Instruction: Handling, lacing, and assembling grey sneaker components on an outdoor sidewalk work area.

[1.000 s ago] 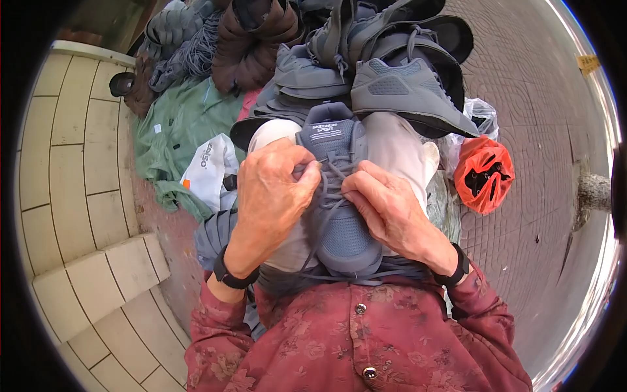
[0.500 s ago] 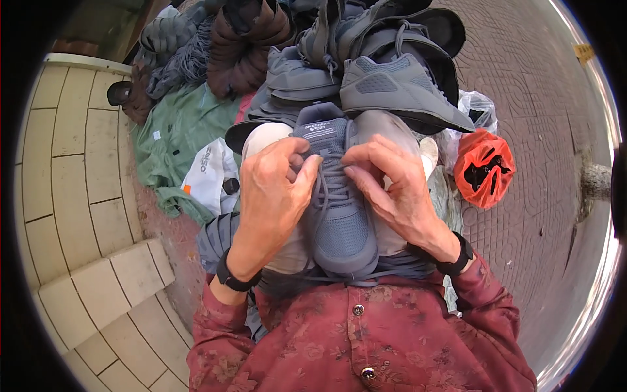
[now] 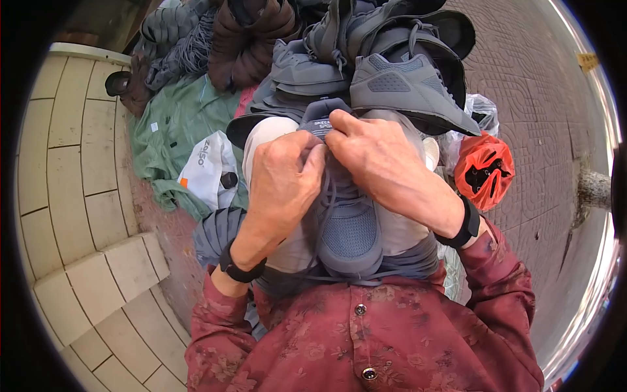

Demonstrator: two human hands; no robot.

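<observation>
A grey-blue lace-up sneaker [image 3: 351, 238] rests between my knees with its toe toward me. Its grey shoelace [image 3: 332, 189] hangs in loose loops over the front. My left hand [image 3: 284, 179] is at the left side of the lacing, thumb and forefinger pinched on the shoelace. Across the tongue [image 3: 319, 128] reaches my right hand [image 3: 385, 163], its fingers curled and closed close beside the left fingertips. The right fingertips, the upper eyelets and whatever that hand pinches are hidden behind the hand itself.
Grey shoe uppers [image 3: 405, 85] are heaped just beyond my knees, with brown ones [image 3: 251, 46] farther left. A white bag [image 3: 208, 171] lies on green cloth [image 3: 166, 121] at left. A red plastic bag [image 3: 483, 173] stands at right. A tiled step [image 3: 98, 287] borders the left side.
My right hand has moved left and up across the tongue, its fingers curling in and covering the upper lacing. The left hand has shifted slightly right and stays pinched beside the lacing.
</observation>
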